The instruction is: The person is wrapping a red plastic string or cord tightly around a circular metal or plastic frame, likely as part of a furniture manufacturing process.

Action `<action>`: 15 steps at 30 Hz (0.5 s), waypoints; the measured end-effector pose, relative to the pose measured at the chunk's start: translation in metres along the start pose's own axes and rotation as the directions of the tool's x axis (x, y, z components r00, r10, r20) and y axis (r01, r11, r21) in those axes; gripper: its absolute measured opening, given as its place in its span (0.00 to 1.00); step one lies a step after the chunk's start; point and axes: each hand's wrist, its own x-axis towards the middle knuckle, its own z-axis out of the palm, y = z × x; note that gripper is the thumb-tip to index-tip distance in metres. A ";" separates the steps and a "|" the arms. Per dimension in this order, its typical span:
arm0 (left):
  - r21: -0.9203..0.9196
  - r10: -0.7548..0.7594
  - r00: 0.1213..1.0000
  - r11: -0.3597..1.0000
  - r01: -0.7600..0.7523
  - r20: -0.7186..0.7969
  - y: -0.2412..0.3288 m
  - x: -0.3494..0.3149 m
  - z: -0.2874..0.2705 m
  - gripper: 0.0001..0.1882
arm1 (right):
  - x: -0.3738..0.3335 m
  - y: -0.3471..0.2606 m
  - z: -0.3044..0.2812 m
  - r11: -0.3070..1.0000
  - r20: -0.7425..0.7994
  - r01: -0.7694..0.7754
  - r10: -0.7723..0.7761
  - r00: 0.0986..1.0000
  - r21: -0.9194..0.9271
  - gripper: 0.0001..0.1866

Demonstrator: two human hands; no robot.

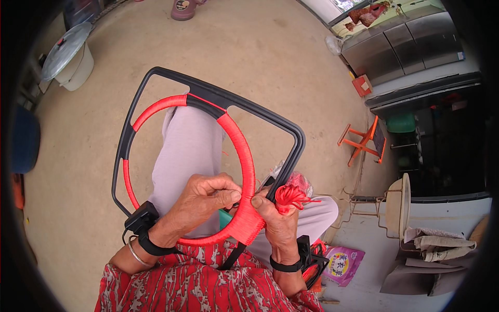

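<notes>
A black frame [254, 112] with rounded corners and an inner ring lies across my lap. Tightly wound red cord [241, 148] covers much of the ring, while some stretches of black stay bare. At the ring's inner edge, my left hand [200, 200] is closed with thumb and forefinger pinched together; what sits between the fingertips is hidden. My right hand [280, 229] grips the frame's lower right part, its thumb against the wound cord. A looped bundle of red cord [291, 197] rests by the right fingers; whether they hold it I cannot tell.
An orange folding stool [366, 140] stands on the floor at the right. Beside my right forearm lies a purple packet [344, 265]. Flattened cardboard [423, 278] is at the lower right. At the far left stands a white bucket [78, 67] under a metal lid [67, 48].
</notes>
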 end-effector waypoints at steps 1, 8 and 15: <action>0.000 0.000 1.000 1.000 0.000 0.001 0.000 0.000 0.000 0.08 | 0.000 0.001 0.000 1.000 0.001 -0.002 0.002 1.000 -0.003 0.09; -0.028 -0.074 0.996 0.997 0.073 -0.043 -0.002 0.002 0.001 0.08 | 0.001 0.002 0.000 1.000 -0.009 0.016 -0.016 1.000 -0.016 0.08; -0.231 -0.097 0.988 0.971 0.067 -0.120 -0.004 0.005 0.005 0.08 | 0.001 0.002 0.000 1.000 -0.007 -0.007 0.007 1.000 -0.017 0.08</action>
